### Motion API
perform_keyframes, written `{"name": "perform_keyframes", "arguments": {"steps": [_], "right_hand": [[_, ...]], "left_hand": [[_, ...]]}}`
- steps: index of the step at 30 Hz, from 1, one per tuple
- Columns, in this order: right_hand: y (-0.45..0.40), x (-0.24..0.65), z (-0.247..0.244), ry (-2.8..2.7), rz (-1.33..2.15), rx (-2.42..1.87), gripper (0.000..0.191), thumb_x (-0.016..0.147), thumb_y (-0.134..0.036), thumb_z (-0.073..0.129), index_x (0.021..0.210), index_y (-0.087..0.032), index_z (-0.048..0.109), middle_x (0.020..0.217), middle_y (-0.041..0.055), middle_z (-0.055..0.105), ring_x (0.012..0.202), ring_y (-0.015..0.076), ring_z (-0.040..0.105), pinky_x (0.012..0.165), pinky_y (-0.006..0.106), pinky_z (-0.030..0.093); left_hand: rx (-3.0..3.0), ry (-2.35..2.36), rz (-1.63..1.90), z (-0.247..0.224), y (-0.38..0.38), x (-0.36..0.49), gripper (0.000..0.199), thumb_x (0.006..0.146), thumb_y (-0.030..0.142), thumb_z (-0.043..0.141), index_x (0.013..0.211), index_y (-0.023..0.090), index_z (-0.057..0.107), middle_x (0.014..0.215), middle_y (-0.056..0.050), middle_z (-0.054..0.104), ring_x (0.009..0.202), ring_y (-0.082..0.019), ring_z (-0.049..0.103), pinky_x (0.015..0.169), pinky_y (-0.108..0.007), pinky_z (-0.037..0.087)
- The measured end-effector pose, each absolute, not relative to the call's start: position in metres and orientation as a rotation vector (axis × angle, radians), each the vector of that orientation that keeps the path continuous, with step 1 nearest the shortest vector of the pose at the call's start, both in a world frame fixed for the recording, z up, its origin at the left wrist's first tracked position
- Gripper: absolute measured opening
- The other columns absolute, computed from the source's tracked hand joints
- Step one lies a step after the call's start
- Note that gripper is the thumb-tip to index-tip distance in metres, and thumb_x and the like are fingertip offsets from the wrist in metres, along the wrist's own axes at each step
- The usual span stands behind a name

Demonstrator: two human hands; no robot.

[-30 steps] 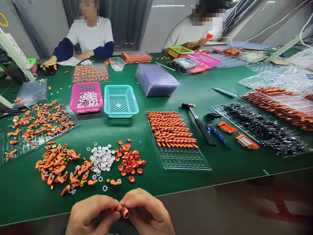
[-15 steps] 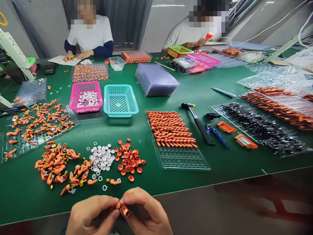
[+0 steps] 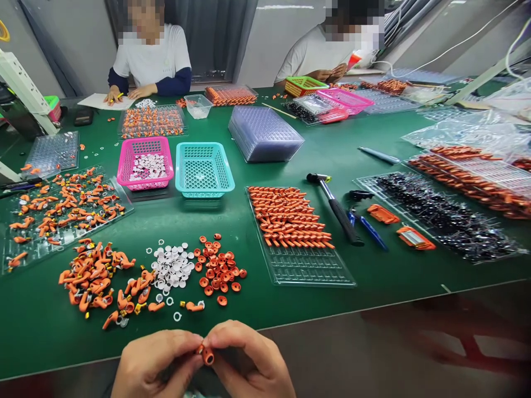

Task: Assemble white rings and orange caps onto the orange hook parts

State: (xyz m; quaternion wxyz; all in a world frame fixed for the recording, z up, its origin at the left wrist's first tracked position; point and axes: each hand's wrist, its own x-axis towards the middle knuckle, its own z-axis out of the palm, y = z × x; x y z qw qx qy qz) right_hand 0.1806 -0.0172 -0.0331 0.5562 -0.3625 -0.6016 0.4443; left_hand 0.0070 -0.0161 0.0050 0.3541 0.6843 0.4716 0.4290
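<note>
At the table's near edge, my left hand (image 3: 153, 359) and my right hand (image 3: 251, 356) meet, thumbs and forefingers pinched on one small orange earbud shell (image 3: 208, 358). Its round open stem end points toward me; fingertips cover much of the rest. Just beyond lie a heap of orange earbud shells with gold flex strips (image 3: 93, 279), a pile of white round discs (image 3: 172, 265) and a scatter of orange round caps (image 3: 224, 273). A single earbud shell (image 3: 194, 307) and a white ring (image 3: 177, 316) rest closest to my hands.
A clear tray (image 3: 313, 271) holds rows of orange parts. To its right lie a hammer (image 3: 342, 218), blue-handled pliers (image 3: 373, 233) and a tray of dark parts (image 3: 448, 215). Behind stand a pink basket (image 3: 145, 181), a turquoise basket (image 3: 204, 193) and stacked trays (image 3: 265, 135). Two people sit opposite.
The earbud shell has turned slightly between my fingers, its open end shifting a little left and up. Both hands keep their pinch; the things on the table stay put.
</note>
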Motion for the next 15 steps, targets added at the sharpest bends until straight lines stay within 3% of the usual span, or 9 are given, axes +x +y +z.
{"name": "perform_keyframes", "arguments": {"steps": [5, 15], "right_hand": [[-0.0169, 0.1787, -0.0307, -1.552, 0.825, -0.817, 0.047, 0.077, 0.01, 0.06, 0.109, -0.023, 0.064, 0.085, 0.0058, 0.075, 0.072, 0.0193, 0.073, 0.066, 0.026, 0.061], [-0.0177, 0.1784, -0.0286, -1.646, 0.844, -0.785, 0.048, 0.081, 0.01, 0.05, 0.117, -0.022, 0.057, 0.092, 0.0082, 0.073, 0.08, 0.0187, 0.073, 0.072, 0.026, 0.062]], "left_hand": [[1.972, 1.18, 1.036, 0.0012, -0.0174, 0.0033, 0.029, 0.08, 0.004, 0.067, 0.103, 0.022, 0.07, 0.085, 0.0, 0.079, 0.069, -0.013, 0.075, 0.067, -0.014, 0.058], [2.021, 1.313, 1.055, -0.0013, -0.0195, 0.006, 0.02, 0.083, 0.01, 0.061, 0.095, 0.025, 0.064, 0.077, 0.005, 0.074, 0.061, -0.008, 0.069, 0.061, -0.012, 0.053]]}}
